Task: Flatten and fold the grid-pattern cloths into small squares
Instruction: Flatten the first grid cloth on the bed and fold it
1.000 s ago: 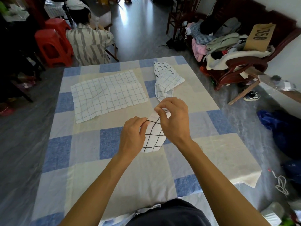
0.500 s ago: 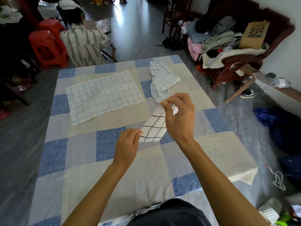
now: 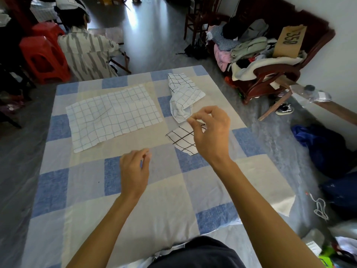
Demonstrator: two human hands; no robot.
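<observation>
A small folded white cloth with black grid lines (image 3: 182, 140) lies right of the middle of the table. My right hand (image 3: 211, 132) hovers over it, thumb and forefinger pinching its far corner. To the left, my left hand (image 3: 135, 171) hangs over the table, fingers loosely curled and holding nothing. A larger blue-grid cloth (image 3: 114, 117) lies spread out at the far left. Beyond my right hand, a crumpled heap of grid cloths (image 3: 183, 97) sits at the far right.
The table (image 3: 87, 200) wears a blue and beige checked cover. A person in a striped shirt (image 3: 87, 55) sits beyond its far edge, beside red stools (image 3: 42, 59). A wooden chair piled with clothes (image 3: 260, 60) and blue bags (image 3: 324, 147) stand on the right.
My left hand has let go of the folded cloth and drawn back to the left. My right hand has carried the cloth farther away and laid it down on the table.
</observation>
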